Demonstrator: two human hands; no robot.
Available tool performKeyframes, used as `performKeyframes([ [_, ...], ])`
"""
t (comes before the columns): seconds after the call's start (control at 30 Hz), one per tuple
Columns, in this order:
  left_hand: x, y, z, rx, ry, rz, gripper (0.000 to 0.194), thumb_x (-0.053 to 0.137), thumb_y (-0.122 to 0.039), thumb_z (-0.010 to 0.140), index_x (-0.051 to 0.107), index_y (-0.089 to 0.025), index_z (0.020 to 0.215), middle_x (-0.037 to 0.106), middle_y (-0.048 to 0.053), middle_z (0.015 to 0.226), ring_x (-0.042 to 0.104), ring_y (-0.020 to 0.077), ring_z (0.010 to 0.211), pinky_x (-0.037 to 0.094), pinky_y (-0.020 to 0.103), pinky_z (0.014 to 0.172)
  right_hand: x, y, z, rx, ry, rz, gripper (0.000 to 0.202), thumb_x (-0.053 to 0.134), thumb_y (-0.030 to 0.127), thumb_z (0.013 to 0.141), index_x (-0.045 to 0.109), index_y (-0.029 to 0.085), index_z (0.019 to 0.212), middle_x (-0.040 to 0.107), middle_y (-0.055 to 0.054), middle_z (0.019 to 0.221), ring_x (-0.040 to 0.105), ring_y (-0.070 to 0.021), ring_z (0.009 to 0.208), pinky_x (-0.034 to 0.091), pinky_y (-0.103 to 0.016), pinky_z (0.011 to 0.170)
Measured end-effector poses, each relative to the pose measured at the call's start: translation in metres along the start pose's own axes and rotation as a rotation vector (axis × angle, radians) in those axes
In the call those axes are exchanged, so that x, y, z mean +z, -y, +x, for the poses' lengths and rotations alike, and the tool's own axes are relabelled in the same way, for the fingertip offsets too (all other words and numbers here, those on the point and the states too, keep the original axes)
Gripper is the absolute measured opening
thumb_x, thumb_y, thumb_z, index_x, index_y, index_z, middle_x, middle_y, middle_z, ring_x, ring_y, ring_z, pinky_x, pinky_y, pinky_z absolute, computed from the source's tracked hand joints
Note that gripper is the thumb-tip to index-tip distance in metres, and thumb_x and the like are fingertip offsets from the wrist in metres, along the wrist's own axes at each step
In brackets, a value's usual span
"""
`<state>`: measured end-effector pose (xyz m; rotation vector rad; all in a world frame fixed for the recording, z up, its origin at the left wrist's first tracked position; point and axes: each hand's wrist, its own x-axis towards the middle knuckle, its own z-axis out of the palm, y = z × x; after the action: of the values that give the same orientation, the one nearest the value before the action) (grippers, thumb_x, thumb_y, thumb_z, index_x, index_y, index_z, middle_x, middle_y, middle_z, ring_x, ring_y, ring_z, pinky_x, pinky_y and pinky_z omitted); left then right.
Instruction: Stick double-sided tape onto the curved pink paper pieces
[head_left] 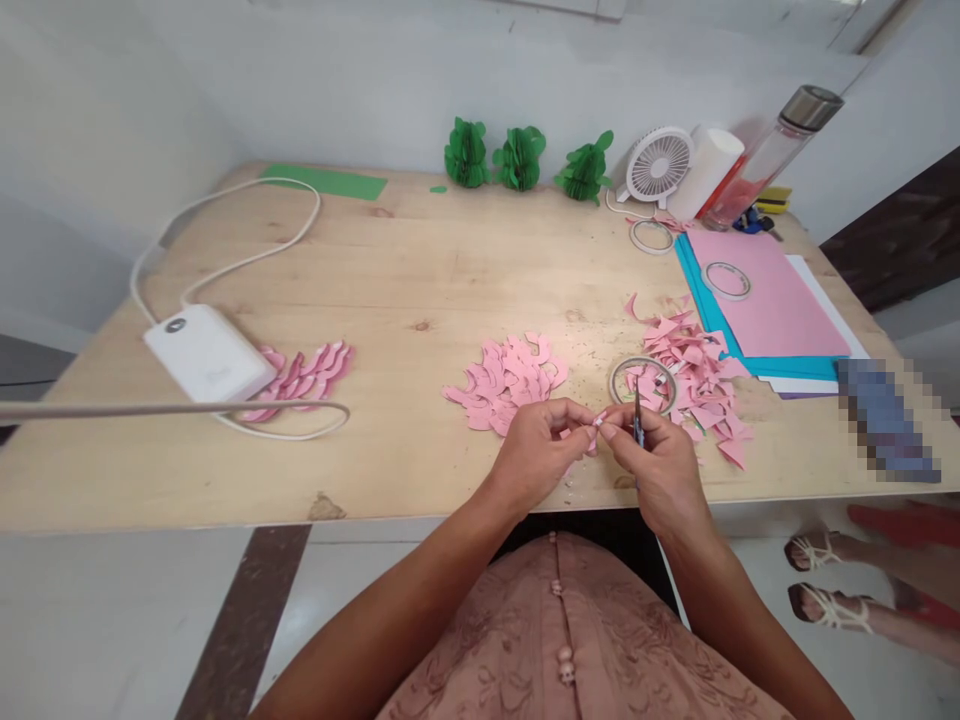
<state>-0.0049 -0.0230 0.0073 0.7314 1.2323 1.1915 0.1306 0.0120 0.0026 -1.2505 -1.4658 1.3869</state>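
Observation:
My left hand (544, 450) is closed in a pinch on a small pink paper piece (598, 421). The fingertips of my right hand (664, 470) meet it at the same piece. Scissors (638, 415) are tucked in my right hand, blades pointing away from me; their handles are mostly hidden by the fingers. Just beyond my left hand lies a heap of curved pink paper cutouts (506, 380). Pink paper scraps (697, 370) spread past my right hand, with a roll of tape (613, 385) among them.
Three green paper shapes (466, 155) stand along the wall beside a white fan (660, 165) and a tilted bottle (772, 150). Coloured sheets (780, 300) lie at right. A white power bank (210, 355) with a cable sits left, near layered pink strips (319, 370). Another person's feet (832, 605) show lower right.

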Motion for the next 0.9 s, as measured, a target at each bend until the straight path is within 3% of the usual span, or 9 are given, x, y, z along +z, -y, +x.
performKeyframes([
  [0.47, -0.0012, 0.0032, 0.0003, -0.004, 0.0, -0.011, 0.007, 0.064, -0.02, 0.069, 0.065, -0.013, 0.07, 0.06, 0.0, 0.059, 0.052, 0.0095, 0.054, 0.038, 0.02, 0.051, 0.0035, -0.0004, -0.0011, -0.01, 0.002, -0.098, 0.008, 0.062, 0.024, 0.073, 0.058, 0.019, 0.067, 0.059, -0.001, 0.068, 0.054, -0.0157, 0.068, 0.039, -0.025, 0.057],
  [0.9, -0.0027, 0.0013, -0.0011, -0.004, -0.022, -0.035, 0.006, 0.066, -0.019, 0.068, 0.066, -0.013, 0.069, 0.059, -0.002, 0.058, 0.05, 0.0085, 0.054, 0.037, 0.019, 0.051, 0.0041, -0.0053, 0.0011, -0.007, 0.008, -0.104, 0.007, 0.062, 0.022, 0.073, 0.059, 0.019, 0.068, 0.059, 0.001, 0.067, 0.053, -0.014, 0.065, 0.041, -0.026, 0.061],
])
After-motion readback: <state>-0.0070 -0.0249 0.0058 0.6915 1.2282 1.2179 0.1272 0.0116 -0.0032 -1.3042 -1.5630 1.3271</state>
